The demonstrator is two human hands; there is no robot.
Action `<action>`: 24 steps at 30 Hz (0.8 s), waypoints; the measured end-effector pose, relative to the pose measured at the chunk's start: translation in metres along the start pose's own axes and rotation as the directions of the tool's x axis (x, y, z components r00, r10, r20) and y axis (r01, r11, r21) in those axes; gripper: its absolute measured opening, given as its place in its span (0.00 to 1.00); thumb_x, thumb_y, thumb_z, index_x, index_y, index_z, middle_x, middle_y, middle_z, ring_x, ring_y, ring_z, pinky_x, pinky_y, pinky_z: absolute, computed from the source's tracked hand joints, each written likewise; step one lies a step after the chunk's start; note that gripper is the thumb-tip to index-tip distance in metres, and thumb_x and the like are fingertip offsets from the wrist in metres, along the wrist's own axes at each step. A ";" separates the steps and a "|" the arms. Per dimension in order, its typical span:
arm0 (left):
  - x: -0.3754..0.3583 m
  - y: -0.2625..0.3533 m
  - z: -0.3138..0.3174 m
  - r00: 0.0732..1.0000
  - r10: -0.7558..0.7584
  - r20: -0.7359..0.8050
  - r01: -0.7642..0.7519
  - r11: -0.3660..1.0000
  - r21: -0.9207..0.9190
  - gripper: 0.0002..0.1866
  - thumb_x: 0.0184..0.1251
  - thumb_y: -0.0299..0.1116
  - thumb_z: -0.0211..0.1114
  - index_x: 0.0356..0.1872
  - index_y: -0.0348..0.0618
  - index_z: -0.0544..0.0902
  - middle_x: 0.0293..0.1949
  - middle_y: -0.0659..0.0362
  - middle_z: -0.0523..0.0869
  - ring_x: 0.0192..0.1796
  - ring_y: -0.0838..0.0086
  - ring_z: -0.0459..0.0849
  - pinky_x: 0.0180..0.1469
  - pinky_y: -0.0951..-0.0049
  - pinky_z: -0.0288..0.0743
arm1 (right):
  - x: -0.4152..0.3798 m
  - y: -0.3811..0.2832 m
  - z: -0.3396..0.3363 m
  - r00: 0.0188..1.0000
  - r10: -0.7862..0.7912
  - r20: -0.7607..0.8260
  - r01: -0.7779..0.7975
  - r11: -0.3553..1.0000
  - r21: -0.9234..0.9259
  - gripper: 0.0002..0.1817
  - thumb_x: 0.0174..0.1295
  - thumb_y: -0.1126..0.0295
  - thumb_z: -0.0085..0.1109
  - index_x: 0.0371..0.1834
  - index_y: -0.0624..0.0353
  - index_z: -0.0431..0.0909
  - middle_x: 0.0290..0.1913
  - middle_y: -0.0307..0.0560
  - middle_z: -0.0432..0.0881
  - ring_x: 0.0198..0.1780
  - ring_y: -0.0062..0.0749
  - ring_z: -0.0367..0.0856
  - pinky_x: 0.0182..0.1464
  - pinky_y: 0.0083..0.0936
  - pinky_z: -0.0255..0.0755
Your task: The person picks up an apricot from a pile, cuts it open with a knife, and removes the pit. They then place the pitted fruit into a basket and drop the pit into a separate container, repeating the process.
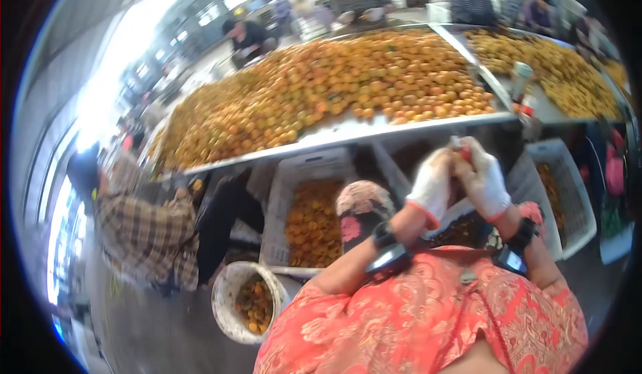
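Both my hands are raised close together in front of me, in white gloves with bare fingertips. My left hand (pixel 431 185) is closed, its fingers pressed together against the other hand. My right hand (pixel 483 178) is closed too, around something small with a red part (pixel 464 152) that blur keeps me from identifying. Beyond them lies a large heap of orange fruit (pixel 348 73) on a metal-edged table (pixel 267 153). Below the hands is a container with dark contents (pixel 461 230), partly hidden by my arms.
A white crate of orange pieces (pixel 274 233) stands left of my knee, with a white bucket (pixel 224 300) nearer. Another crate (pixel 582 207) is at the right. A person in a checked shirt (pixel 144 230) sits at the left; others work beyond the table.
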State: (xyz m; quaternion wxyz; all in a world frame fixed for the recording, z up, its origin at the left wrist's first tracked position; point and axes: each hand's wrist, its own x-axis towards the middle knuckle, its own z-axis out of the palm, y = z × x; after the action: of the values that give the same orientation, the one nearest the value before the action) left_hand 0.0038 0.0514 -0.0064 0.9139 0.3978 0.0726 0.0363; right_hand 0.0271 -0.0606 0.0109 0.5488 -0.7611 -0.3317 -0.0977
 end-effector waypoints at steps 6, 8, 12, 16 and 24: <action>-0.018 0.006 0.016 0.991 -0.132 -0.020 0.133 0.987 0.088 0.10 0.78 0.45 0.52 0.39 0.55 0.78 0.21 0.71 0.73 0.15 0.82 0.66 0.15 0.80 0.54 | -0.007 0.009 -0.008 0.993 0.054 -0.101 -0.061 0.996 -0.066 0.12 0.66 0.68 0.58 0.48 0.62 0.75 0.33 0.62 0.82 0.39 0.58 0.85 0.38 0.41 0.75; -0.023 0.009 0.023 0.990 -0.141 -0.020 0.142 0.984 0.103 0.10 0.77 0.44 0.53 0.40 0.55 0.78 0.22 0.71 0.73 0.16 0.83 0.67 0.17 0.80 0.56 | -0.009 0.010 -0.011 0.990 0.074 -0.123 -0.082 0.995 -0.054 0.12 0.66 0.67 0.58 0.47 0.62 0.76 0.34 0.63 0.83 0.41 0.59 0.84 0.40 0.41 0.76; -0.022 0.000 0.014 0.987 -0.159 0.037 0.150 0.972 0.182 0.09 0.77 0.42 0.52 0.46 0.53 0.78 0.26 0.67 0.77 0.19 0.80 0.72 0.18 0.79 0.60 | -0.008 0.018 -0.017 0.974 0.159 -0.161 -0.138 0.981 0.132 0.08 0.68 0.72 0.54 0.45 0.64 0.77 0.32 0.53 0.83 0.37 0.35 0.84 0.41 0.32 0.76; -0.018 0.001 0.007 0.985 -0.121 0.125 0.091 0.970 0.226 0.15 0.75 0.39 0.52 0.58 0.50 0.75 0.40 0.60 0.81 0.27 0.73 0.80 0.23 0.74 0.64 | -0.008 0.014 -0.033 0.985 0.093 -0.147 -0.081 0.993 0.086 0.08 0.69 0.73 0.53 0.47 0.64 0.77 0.36 0.48 0.83 0.41 0.23 0.79 0.45 0.28 0.75; 0.000 0.001 -0.013 0.954 0.122 0.274 -0.279 0.698 0.659 0.15 0.71 0.31 0.64 0.56 0.42 0.80 0.38 0.65 0.83 0.32 0.85 0.77 0.30 0.83 0.70 | -0.011 0.009 -0.044 0.915 0.391 0.099 -0.403 0.894 0.198 0.22 0.69 0.52 0.60 0.48 0.63 0.81 0.37 0.48 0.85 0.39 0.26 0.83 0.43 0.27 0.76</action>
State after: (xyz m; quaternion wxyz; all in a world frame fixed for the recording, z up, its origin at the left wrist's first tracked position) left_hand 0.0021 0.0615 -0.0138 0.6921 0.7165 -0.0594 0.0645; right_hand 0.0338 -0.1063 0.0153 0.6263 -0.7516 -0.1933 0.0741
